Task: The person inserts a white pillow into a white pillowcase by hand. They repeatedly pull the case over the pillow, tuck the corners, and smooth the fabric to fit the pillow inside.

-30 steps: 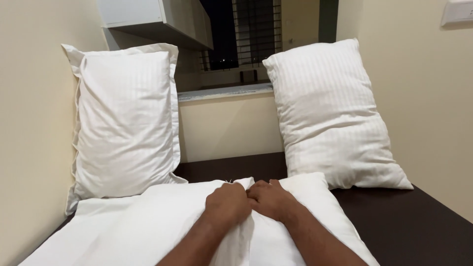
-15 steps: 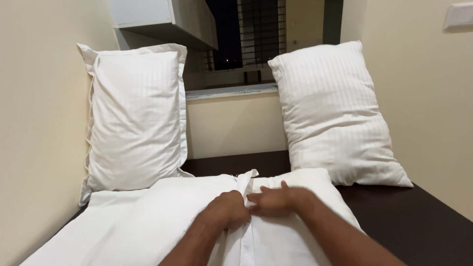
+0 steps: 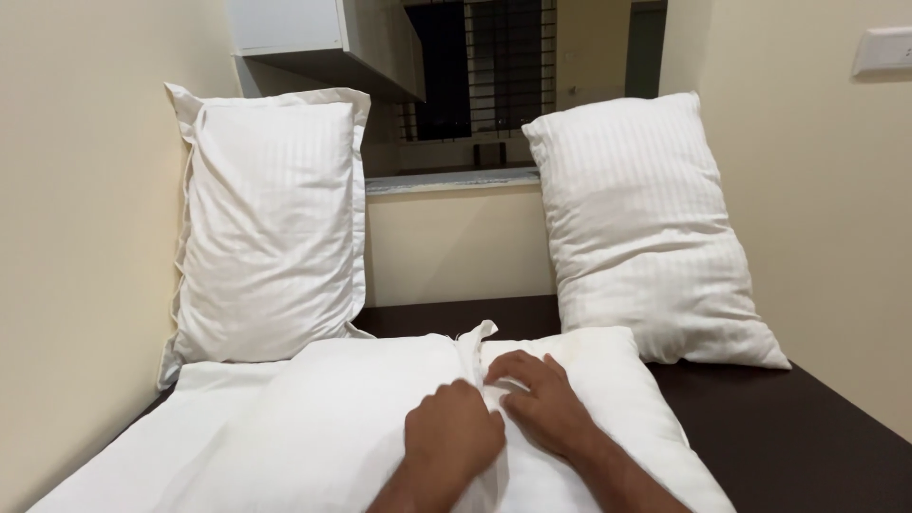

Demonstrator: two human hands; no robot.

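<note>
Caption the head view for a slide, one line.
Both hands, left hand and right hand, pinch the white cover over a pillow on a dark surface.

I see cream walls [image 3: 85, 190] left and right, narrow alcove. Barred window [image 3: 503, 76] at the back, dark outside, grey sill [image 3: 451, 180] under it. White wall cabinet [image 3: 313, 38] top left. Light switch plate [image 3: 882, 49] on the right wall. Dark brown surface [image 3: 788, 427] below. Two white striped pillows propped upright: one [image 3: 271, 223] against the left wall, one [image 3: 646, 228] leaning right. Lighting warm, even.
</note>
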